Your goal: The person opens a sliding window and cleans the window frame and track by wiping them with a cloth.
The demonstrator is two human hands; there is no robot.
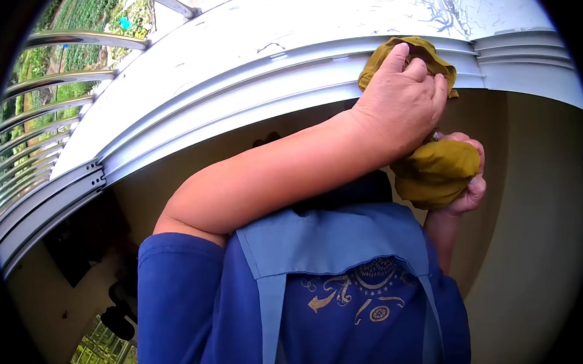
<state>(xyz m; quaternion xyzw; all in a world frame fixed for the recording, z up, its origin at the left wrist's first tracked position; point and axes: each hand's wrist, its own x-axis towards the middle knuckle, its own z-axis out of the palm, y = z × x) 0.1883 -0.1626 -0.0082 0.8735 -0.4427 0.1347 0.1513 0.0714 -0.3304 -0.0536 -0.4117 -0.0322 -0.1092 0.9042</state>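
Note:
My left hand point(404, 89) reaches across from the left, its fingers curled on a mustard-yellow cloth point(378, 60) that lies bunched on the white window track point(286, 68). Below and to the right, my right hand point(472, 184) grips a puffed-out, bunched mustard-yellow cloth point(434, 172) from its right side. My left wrist hides the space between the two pieces, so I cannot tell whether they are one cloth. A small shiny bit shows near the top of the lower cloth, too small to name.
A white sill point(233, 28) with dark scratch-like marks lies beyond the track. Curved metal window bars point(72, 79) stand at the left, with green plants outside. A blue apron point(333, 235) covers my chest. A beige wall point(540, 204) is on the right.

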